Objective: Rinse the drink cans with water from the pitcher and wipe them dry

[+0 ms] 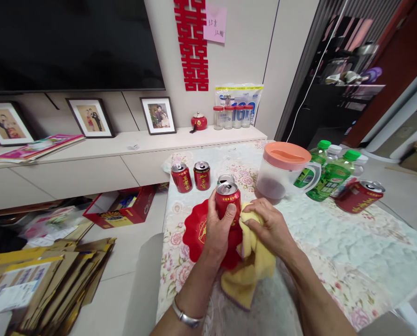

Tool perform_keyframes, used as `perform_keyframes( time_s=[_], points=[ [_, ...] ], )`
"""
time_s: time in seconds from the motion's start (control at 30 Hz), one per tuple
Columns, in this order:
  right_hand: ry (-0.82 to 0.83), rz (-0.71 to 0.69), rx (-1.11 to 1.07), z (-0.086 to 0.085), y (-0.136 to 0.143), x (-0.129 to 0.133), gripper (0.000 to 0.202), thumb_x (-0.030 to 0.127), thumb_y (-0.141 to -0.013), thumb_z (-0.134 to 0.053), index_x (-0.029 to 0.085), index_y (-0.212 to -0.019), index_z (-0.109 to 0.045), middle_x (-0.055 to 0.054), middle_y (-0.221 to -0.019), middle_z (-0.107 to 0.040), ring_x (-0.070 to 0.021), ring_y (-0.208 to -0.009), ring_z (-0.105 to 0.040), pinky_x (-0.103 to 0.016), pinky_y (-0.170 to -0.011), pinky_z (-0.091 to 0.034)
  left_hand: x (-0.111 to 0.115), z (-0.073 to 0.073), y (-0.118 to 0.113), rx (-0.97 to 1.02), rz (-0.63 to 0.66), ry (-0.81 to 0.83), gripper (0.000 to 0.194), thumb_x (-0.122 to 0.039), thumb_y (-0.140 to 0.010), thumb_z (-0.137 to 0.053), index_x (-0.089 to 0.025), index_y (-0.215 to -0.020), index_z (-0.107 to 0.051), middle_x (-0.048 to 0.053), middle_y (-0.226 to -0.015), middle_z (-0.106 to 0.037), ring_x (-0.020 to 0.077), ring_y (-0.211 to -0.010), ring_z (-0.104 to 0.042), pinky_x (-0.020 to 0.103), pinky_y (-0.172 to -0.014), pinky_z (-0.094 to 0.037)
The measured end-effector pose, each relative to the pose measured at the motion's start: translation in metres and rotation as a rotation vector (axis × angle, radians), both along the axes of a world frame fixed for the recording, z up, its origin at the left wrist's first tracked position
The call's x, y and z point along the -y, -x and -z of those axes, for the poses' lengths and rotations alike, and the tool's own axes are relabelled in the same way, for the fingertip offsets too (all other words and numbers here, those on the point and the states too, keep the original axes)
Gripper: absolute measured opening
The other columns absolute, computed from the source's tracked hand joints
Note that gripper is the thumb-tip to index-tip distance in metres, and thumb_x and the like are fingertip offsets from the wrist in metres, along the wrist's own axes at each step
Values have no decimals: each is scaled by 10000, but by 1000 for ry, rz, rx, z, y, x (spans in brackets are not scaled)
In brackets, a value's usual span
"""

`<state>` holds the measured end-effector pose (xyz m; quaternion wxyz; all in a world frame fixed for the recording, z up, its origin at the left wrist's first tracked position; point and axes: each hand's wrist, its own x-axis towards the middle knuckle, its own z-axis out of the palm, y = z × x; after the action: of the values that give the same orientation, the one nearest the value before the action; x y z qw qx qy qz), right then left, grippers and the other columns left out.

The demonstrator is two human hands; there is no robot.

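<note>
My left hand (pixel 218 227) is wrapped round a red drink can (pixel 227 196), upright with its opened top facing up. Bunched in the fingers of my right hand (pixel 269 226) is a yellow cloth (pixel 252 273), pressed against the can's right side and hanging down. Beneath both hands lies a red scalloped dish (pixel 193 228), partly covered by them. Just behind the held can, the top of another can (pixel 225 178) shows. Two more red cans, a left one (pixel 181 178) and a right one (pixel 202 176), stand upright further back.
A clear pitcher with an orange lid (pixel 287 156) stands right of the cans. Beyond it are green-capped bottles (pixel 334 175) and a large red can (pixel 359 196) that leans. The floral tablecloth (pixel 376 252) covers the table. Flattened cardboard (pixel 64 275) lies on the left.
</note>
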<state>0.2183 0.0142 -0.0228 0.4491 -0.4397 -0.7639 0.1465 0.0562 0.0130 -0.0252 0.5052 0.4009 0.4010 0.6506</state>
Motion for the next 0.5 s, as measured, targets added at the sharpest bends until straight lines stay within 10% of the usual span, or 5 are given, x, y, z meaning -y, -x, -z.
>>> perform_keyframes(
  time_s=[0.5],
  points=[
    [-132, 185, -212, -10, 5, 6, 155, 274, -910, -711, 256, -1063, -703, -52, -1101, -686, -230, -1091, -656, -368, -976, -503, 11, -12, -7, 96, 103, 53, 633, -638, -986, -533, -271, -1499, -482, 114, -1418, -683, 302, -1332, -634, 447, -1121, -507]
  ],
)
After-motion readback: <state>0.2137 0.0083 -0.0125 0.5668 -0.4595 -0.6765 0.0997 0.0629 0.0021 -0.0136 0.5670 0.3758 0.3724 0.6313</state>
